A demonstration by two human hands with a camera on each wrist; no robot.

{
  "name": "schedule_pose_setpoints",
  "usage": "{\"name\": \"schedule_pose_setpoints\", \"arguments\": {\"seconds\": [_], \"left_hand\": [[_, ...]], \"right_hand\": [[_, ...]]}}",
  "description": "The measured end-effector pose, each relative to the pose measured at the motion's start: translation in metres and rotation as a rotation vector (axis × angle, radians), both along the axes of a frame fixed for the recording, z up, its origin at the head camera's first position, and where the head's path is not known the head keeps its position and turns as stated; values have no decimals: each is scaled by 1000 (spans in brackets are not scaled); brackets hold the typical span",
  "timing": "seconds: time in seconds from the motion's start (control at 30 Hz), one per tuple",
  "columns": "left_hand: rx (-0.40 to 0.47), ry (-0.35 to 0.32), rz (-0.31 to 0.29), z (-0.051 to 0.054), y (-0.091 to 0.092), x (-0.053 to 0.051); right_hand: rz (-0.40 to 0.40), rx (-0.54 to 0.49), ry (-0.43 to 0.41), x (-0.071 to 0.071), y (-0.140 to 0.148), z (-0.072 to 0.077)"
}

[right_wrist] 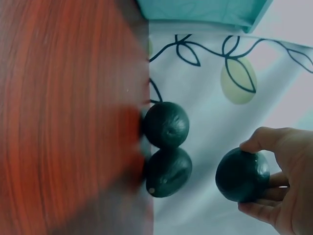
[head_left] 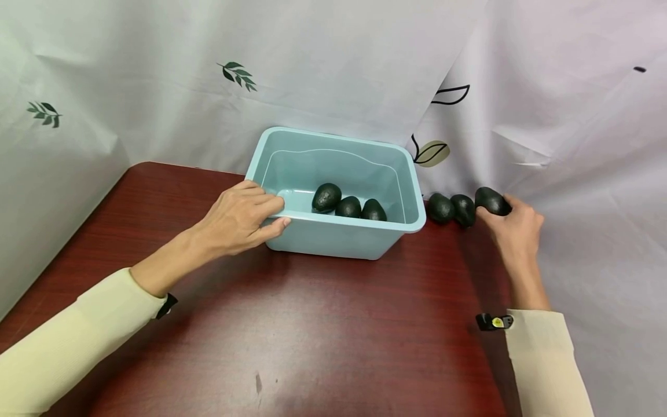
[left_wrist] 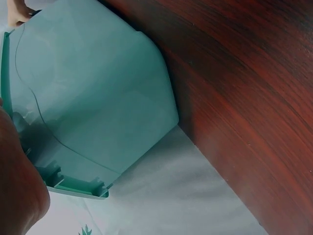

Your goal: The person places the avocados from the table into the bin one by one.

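A light blue plastic bin (head_left: 333,240) stands toward the back of the table, with three dark green avocados lying inside; one of them is the avocado (head_left: 326,197) on the left. My left hand (head_left: 242,220) grips the bin's front left rim, thumb outside and fingers over the edge. To the right of the bin, my right hand (head_left: 516,231) holds an avocado (head_left: 490,201) between thumb and fingers. The right wrist view shows this avocado (right_wrist: 242,175) raised off the table. Beside it, two avocados (right_wrist: 166,125) sit touching each other on the table.
The dark red wooden table (head_left: 312,324) has its back edge against a white cloth (head_left: 333,69) printed with leaves. The cloth also hangs along the right side, close to my right hand. A black wrist strap (head_left: 494,322) sits at my right cuff.
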State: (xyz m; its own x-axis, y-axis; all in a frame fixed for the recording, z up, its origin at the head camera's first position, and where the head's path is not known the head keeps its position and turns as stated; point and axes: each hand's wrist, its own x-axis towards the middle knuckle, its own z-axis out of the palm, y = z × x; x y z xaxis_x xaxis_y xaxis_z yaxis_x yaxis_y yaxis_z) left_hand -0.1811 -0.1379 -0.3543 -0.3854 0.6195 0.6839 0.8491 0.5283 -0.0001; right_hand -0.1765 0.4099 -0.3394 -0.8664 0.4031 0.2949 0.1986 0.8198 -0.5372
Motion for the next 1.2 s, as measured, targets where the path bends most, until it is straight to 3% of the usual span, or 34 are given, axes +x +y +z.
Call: {"name": "schedule_pose_setpoints", "arguments": {"seconds": [0.63,1.2], "left_hand": [[-13,30,11,0,-1,-2],[-9,21,5,0,-4,-1]], "right_hand": [[45,8,77,-1,-17,7],[181,44,401,8,-70,32]]}}
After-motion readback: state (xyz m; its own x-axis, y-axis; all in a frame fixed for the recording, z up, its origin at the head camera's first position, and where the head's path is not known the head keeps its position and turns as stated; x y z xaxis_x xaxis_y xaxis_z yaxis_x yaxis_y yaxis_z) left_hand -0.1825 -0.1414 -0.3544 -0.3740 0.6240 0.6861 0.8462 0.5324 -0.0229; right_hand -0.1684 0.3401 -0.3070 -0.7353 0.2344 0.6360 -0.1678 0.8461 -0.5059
